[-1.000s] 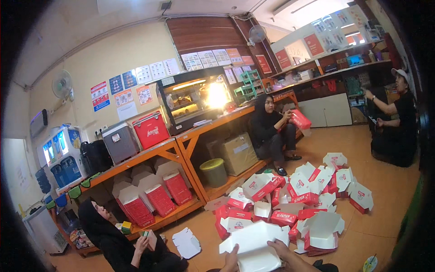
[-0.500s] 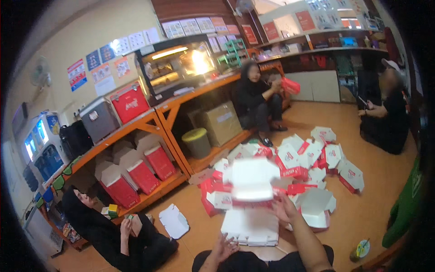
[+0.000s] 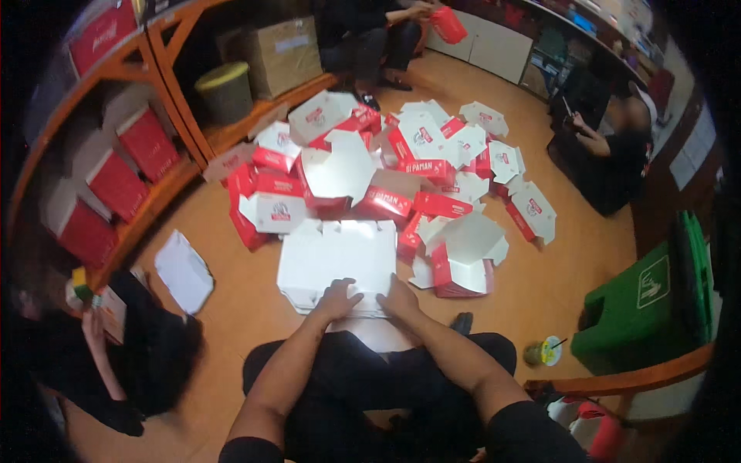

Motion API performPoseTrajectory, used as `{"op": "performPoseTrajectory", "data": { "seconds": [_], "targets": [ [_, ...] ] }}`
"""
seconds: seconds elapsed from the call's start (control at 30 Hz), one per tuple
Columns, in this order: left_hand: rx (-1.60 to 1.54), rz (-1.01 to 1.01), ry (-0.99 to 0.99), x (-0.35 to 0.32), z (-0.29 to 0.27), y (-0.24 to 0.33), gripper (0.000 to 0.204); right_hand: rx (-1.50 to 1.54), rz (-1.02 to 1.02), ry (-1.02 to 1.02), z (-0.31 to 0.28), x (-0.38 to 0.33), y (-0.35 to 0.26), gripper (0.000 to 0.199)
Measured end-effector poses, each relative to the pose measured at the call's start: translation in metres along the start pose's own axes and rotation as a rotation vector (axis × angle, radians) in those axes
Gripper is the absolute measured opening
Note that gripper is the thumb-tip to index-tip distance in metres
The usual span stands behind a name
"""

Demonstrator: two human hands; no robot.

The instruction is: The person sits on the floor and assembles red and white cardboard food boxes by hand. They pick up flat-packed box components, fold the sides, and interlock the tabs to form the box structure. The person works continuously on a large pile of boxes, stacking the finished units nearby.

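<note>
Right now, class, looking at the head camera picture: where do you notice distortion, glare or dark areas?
Head view: fisheye bends the orange shelf frame and blackens the corners; the flat white carton under the left hand and right hand glares, washing out detail; the shelf bays at left sit in shadow; the seated person at right looks blurred.

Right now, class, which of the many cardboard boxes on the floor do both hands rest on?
The flat white box blank nearest the person; left hand and right hand press its near edge.
</note>
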State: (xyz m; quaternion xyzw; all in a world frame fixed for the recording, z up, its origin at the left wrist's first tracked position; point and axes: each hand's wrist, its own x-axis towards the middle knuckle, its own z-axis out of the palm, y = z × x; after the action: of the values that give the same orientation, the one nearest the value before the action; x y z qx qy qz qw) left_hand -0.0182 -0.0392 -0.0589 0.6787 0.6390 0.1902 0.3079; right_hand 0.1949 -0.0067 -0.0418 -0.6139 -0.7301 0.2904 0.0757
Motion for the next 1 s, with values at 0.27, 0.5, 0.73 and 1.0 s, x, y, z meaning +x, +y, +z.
{"op": "performPoseTrajectory", "data": {
  "seconds": [0.27,0.5,0.73,1.0],
  "targets": [
    [0.368,-0.098,-0.334,-0.005,-0.001,0.037,0.075,0.071,0.138,0.008,-0.013,-0.005,-0.03,0.066],
    [0.353,0.011,-0.244,-0.001,0.01,0.02,0.077,0.432,0.028,0.528,0.011,0.015,-0.008,0.048],
    [0.317,-0.034,-0.263,0.011,0.008,0.022,0.066,0.135,0.276,0.222,0.01,0.015,0.012,0.047],
    [0.289,0.042,-0.231,0.016,0.015,0.024,0.058,0.471,0.137,0.284,0.011,0.016,0.014,0.032]
  ]
}}
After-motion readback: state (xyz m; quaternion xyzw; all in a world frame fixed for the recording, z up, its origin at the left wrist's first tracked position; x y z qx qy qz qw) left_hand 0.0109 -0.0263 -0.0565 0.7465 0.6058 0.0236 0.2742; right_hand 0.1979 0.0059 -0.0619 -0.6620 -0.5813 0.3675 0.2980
